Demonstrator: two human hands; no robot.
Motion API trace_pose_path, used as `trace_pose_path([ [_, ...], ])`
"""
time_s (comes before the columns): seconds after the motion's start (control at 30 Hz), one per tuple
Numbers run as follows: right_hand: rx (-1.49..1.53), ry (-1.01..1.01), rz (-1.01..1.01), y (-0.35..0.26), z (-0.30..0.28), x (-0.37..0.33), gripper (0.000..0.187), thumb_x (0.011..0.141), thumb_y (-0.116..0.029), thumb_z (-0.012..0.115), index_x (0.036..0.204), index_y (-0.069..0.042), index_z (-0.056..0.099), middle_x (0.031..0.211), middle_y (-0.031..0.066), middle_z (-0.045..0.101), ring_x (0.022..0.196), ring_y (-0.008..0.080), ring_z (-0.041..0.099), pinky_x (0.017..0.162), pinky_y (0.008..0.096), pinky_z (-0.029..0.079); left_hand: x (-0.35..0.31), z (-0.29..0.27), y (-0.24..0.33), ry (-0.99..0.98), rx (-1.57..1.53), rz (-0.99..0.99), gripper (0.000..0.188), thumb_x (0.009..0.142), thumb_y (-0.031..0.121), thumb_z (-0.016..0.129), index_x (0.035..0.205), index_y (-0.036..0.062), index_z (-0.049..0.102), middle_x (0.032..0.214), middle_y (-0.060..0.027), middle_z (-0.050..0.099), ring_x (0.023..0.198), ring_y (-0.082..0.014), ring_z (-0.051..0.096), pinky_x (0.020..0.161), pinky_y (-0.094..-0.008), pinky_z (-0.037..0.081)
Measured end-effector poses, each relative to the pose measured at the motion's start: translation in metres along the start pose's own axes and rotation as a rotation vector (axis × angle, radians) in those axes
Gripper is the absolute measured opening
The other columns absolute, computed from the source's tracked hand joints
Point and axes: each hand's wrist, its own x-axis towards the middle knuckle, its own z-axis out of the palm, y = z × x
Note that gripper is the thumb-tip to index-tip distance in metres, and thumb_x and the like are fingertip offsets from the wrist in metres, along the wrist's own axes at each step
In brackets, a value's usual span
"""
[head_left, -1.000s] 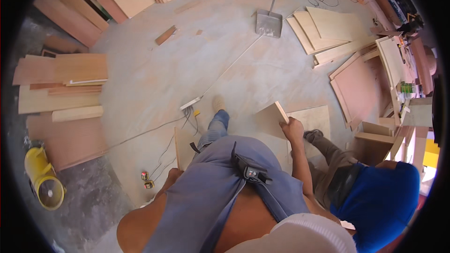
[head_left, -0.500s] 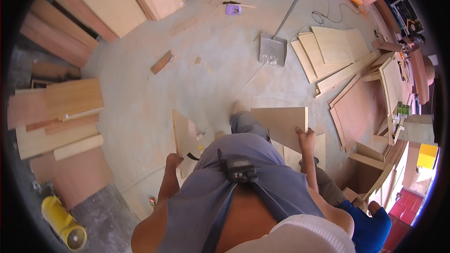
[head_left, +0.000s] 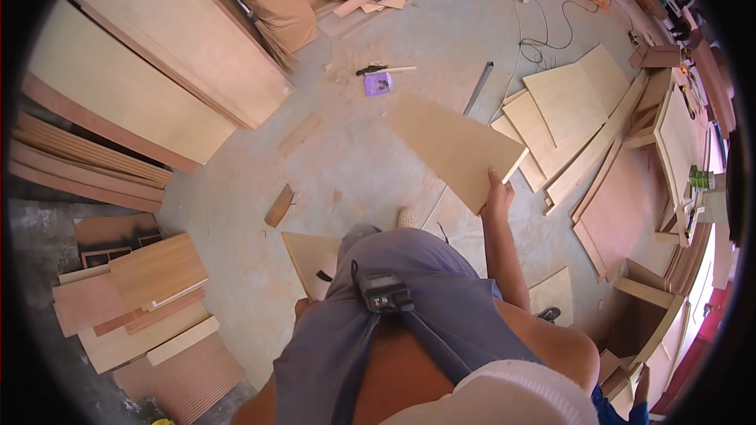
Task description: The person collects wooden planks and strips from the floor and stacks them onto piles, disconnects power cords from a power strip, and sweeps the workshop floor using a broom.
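My right hand [head_left: 496,195] is closed on the near right edge of a plywood panel [head_left: 457,145], thumb on top. The panel is held out in front of me, over the floor, and its far left corner is blurred. At my left side, my left hand [head_left: 301,308] grips a second plywood board [head_left: 309,256] by its lower end. Most of that hand is hidden by my clothing, and part of the board is behind my leg. A small black strip [head_left: 324,275] shows against this board.
Long boards [head_left: 150,71] lean at the left, above stacked offcuts [head_left: 150,275]. A dustpan's handle [head_left: 479,88] sticks out beyond my panel. Plywood sheets [head_left: 579,102], a cable [head_left: 543,47] and a cabinet frame [head_left: 646,291] lie right. A co-worker's blue sleeve [head_left: 618,408] shows lower right.
My right hand has swung its panel forward and up, so it now covers the dustpan's blade. My left hand has drawn back, mostly behind my clothing. The view has shifted as I step.
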Motion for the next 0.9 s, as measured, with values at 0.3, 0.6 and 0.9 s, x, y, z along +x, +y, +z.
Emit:
trace_pose_path([
  [0.3,0.245,-0.074,0.321,-0.015,0.161,0.132,0.035,0.078,-0.018,0.062,0.109,-0.005,0.056,0.108,0.0076,0.06,0.106,0.0221,0.052,0.101,0.0362,0.029,0.121,-0.131,0.149,-0.033,0.038,0.061,0.04,0.068,0.033,0.066,0.088,-0.0016,0.067,0.091,-0.0226,0.066,0.092,-0.0367,0.062,0.082,-0.0421,0.048],
  [0.6,0.423,-0.163,0.29,-0.078,0.389,0.283,0.02,0.081,-0.015,0.058,0.099,-0.007,0.058,0.097,0.0069,0.062,0.095,0.0215,0.058,0.091,0.0364,0.043,0.271,-0.279,0.311,-0.11,0.046,0.088,0.041,0.067,0.033,0.068,0.089,-0.0021,0.067,0.092,-0.0226,0.066,0.093,-0.0367,0.062,0.083,-0.0414,0.048],
  [0.9,0.172,-0.882,-0.152,-0.061,0.731,0.481,0.047,0.085,-0.037,0.058,0.12,-0.006,0.053,0.123,0.0068,0.051,0.116,0.0209,0.044,0.102,0.0367,0.028,0.339,-0.455,0.44,0.164,0.189,0.317,0.04,0.066,0.034,0.07,0.084,-0.0017,0.064,0.083,-0.0212,0.065,0.083,-0.0372,0.062,0.078,-0.0435,0.049],
])
